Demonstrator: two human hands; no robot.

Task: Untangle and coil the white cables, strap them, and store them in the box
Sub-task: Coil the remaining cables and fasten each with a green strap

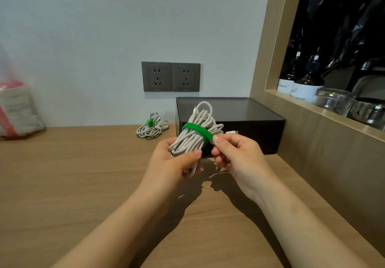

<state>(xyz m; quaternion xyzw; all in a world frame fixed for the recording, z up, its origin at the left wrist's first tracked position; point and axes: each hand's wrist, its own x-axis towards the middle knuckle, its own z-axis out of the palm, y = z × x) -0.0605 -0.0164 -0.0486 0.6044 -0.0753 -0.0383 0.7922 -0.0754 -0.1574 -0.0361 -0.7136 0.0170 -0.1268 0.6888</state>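
A coiled white cable (pixel 195 140) is held up above a wooden counter (pixel 83 174) while a green strap (pixel 195 129) is wrapped round its middle.
The left hand (pixel 177 163) clasps the coil's lower end, fingers curled round it; the right hand (pixel 233 155) pinches the strap's free end. Just behind stands the black box (pixel 250 130), and beside it lies another strapped cable bundle (pixel 152 126). If the strap end slips before it fastens, the loops may likely spring apart and tangle again.
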